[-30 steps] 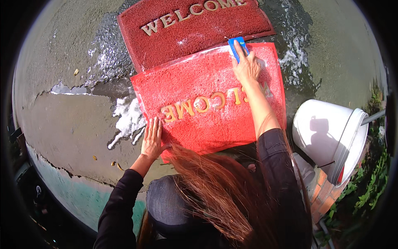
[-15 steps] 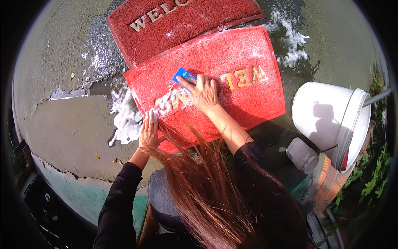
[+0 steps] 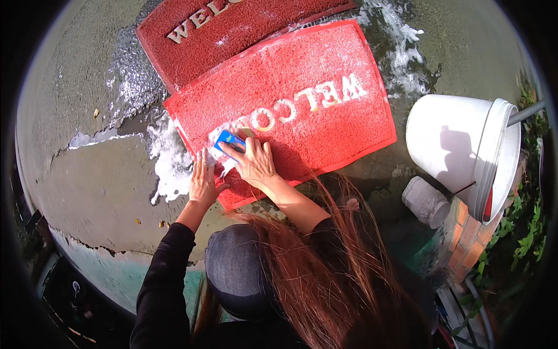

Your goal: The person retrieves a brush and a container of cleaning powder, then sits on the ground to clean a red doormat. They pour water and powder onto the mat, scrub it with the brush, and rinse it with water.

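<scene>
A bright red doormat [image 3: 325,136] with raised pale yellow lettering lies flat on the wet concrete, overlapping a darker red doormat [image 3: 197,64] beyond it. My right hand [image 3: 254,164] is closed on a small blue block-shaped scrubbing brush [image 3: 228,141], pressed against the bright mat near its left end. White suds gather around the brush, and its underside is hidden. Close by on the left, my left hand [image 3: 202,185] rests on the mat's left edge, fingers stretched out and holding nothing.
White suds [image 3: 168,160] spread over the concrete left of the mat. To the right are a large white bucket [image 3: 444,139], a small whitish tub [image 3: 425,202] and a brick edge [image 3: 468,235] with green plants [image 3: 529,232] beyond. Long hair hangs across the lower view.
My right hand has drawn the brush down and left across the mat, nearer my left hand. The middle letters, covered by hand and foam before, now show. My left hand stays at the edge.
</scene>
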A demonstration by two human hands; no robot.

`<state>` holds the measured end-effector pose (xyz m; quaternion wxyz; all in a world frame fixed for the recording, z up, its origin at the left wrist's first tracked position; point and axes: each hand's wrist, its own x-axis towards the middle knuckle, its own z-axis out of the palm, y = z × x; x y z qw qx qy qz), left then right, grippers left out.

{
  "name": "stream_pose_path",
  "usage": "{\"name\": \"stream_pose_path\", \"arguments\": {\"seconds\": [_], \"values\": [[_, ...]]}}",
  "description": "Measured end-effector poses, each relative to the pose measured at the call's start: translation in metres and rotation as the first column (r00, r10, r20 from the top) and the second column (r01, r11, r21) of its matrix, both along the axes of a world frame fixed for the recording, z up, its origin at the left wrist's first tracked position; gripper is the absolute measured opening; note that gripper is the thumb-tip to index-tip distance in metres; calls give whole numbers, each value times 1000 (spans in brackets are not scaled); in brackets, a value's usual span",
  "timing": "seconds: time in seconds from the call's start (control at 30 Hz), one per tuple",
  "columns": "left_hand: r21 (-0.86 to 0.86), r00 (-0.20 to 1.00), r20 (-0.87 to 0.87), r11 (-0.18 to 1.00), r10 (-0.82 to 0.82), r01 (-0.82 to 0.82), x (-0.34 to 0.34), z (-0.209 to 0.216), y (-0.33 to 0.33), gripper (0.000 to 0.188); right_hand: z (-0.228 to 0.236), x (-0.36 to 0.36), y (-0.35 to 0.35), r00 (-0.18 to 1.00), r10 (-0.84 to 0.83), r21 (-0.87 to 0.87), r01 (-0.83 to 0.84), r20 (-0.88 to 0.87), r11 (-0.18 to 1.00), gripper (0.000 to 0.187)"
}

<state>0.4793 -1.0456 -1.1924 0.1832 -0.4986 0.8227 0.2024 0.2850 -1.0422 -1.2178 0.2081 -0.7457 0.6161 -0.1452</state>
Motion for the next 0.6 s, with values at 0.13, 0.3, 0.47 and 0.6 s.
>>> {"name": "stream_pose_path", "arguments": {"seconds": [0.13,0.3,0.47,0.6], "values": [[11,999,-32,1000,26,-25,5,5,7,94,13,-222,-60,792,-351,-51,377,-500,925,59],[10,1000,-9,1000,15,-15,-1,3,3,98,2,-200,-64,486,-748,-135,792,-452,595,64],[27,988,129,996,-90,87,-1,10,-5,87,13,39,-18,933,-340,25,345,-117,938,66],[46,982,-185,997,-48,57,35,14,-22,55,11,18,-10,991,-122,-15,121,-50,993,63]]}}
